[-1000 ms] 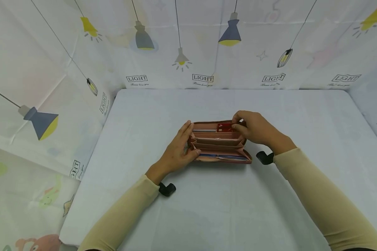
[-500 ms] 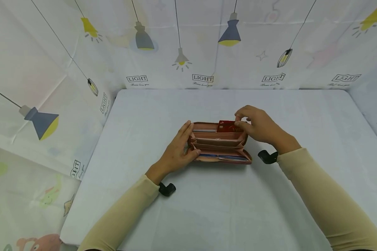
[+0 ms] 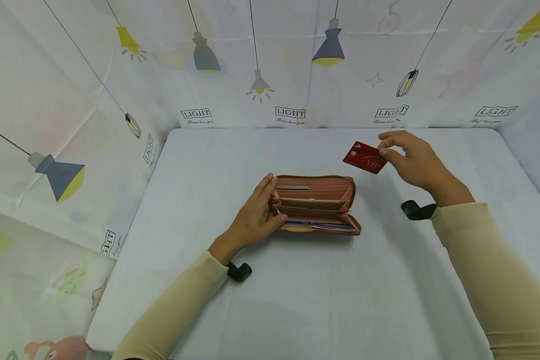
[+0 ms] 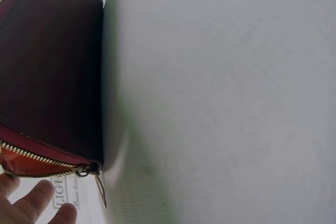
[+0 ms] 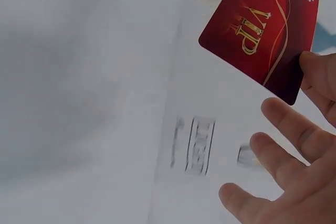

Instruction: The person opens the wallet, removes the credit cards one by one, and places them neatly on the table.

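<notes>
An unzipped wallet [image 3: 314, 204] with pinkish-brown compartments stands open on the white table in the head view. My left hand [image 3: 252, 218] holds it at its left end, fingers at the back edge and thumb at the front flap. Its dark outer side and gold zipper show in the left wrist view. To the right and behind the wallet, my right hand [image 3: 415, 162] pinches a red VIP card [image 3: 364, 157] by one corner, raised above the table. In the right wrist view, the other fingers [image 5: 286, 116] are spread away from the card [image 5: 257, 30].
Several blue-edged cards [image 3: 319, 225] sit in the front pocket, and a pale card [image 3: 292, 188] shows in a back slot. The white table [image 3: 297, 300] meets a lamp-printed backdrop [image 3: 288, 60] behind and at the sides. Each wrist carries a black camera mount [image 3: 239, 272].
My right hand has drawn the red card out of the wallet's back right slot and carried it up and to the right. The left hand and wallet have stayed in place.
</notes>
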Motion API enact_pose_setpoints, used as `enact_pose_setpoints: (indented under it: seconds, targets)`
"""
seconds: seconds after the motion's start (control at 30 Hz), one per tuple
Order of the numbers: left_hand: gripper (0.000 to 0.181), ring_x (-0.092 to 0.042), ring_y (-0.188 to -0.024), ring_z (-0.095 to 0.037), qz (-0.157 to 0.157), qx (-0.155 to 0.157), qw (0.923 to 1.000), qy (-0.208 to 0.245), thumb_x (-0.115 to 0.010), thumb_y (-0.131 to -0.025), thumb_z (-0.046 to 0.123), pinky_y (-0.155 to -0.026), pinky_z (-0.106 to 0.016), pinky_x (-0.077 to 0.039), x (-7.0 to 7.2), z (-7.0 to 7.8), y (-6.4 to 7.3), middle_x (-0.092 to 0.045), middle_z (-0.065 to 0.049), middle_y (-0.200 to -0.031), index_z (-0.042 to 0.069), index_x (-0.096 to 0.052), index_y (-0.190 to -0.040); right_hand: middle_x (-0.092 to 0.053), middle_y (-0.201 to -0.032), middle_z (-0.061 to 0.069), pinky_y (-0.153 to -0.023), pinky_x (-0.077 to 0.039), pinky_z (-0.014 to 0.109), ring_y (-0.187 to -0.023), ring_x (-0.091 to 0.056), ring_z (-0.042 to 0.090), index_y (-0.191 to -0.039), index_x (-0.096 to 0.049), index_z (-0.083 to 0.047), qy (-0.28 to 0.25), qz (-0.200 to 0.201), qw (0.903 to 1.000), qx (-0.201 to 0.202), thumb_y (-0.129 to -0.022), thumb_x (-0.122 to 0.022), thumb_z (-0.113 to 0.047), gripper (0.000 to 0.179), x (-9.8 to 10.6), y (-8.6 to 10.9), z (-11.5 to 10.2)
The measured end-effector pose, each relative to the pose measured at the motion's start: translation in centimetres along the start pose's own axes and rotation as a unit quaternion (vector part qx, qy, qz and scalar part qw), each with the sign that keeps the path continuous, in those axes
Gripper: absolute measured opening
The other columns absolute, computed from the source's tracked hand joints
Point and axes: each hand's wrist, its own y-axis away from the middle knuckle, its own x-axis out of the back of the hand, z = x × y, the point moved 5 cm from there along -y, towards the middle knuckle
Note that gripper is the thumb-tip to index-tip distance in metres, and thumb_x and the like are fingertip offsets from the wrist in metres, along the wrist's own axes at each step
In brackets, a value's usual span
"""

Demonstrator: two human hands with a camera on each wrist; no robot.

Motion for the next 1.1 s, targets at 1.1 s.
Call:
enact_pose_setpoints:
  seconds: [1.1]
  targets:
    - [0.088,-0.015,-0.16,-0.022,0.017,-0.007,0.9998,0.006,-0.062,-0.101,0.04,-0.123,-0.052,-0.029,-0.2,-0.4,0.2,-0.008,-0.002,-0.175,0.014,-0.013,-0.169,-0.023,-0.162,0.037,-0.116,-0.017,0.076,-0.15,-0.013,0.06,-0.127,-0.068,0.004,0.128,-0.135,0.9758,-0.114,-0.108,-0.055,-0.019,0.032,0.0,-3.3,11.4]
